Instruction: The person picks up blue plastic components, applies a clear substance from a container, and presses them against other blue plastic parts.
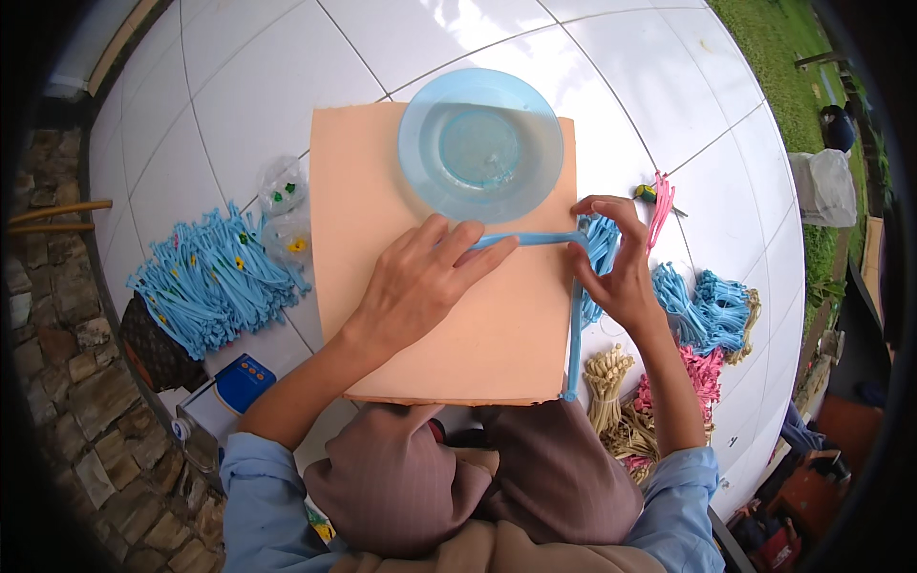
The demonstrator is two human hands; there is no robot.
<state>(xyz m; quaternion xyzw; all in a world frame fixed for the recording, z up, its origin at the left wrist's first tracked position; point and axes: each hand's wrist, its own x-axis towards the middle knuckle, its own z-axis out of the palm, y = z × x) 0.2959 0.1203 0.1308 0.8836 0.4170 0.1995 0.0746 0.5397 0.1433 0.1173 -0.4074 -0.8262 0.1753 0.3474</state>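
A light-blue cord (540, 239) lies stretched across a peach-coloured board (449, 344). The fingers of my left hand (415, 282) are closed on its left end. My right hand (621, 263) is at the board's right edge, thumb and forefinger curved and apart around the cord's other end. Behind those fingers lies a bunch of blue cords (600, 239), partly hidden by the hand. Another blue cord (574, 344) hangs along the board's right edge, with a small knob at its lower end. A clear blue plate (478, 186) sits at the far side of the board.
Many blue cords with small green and yellow pieces (215, 277) are heaped at left, beside clear bags (284, 229). Blue bundles (702, 306), pink cords (702, 372) and beige bundles (607, 382) lie at right, near a screwdriver (657, 197). A blue box (245, 382) stands lower left.
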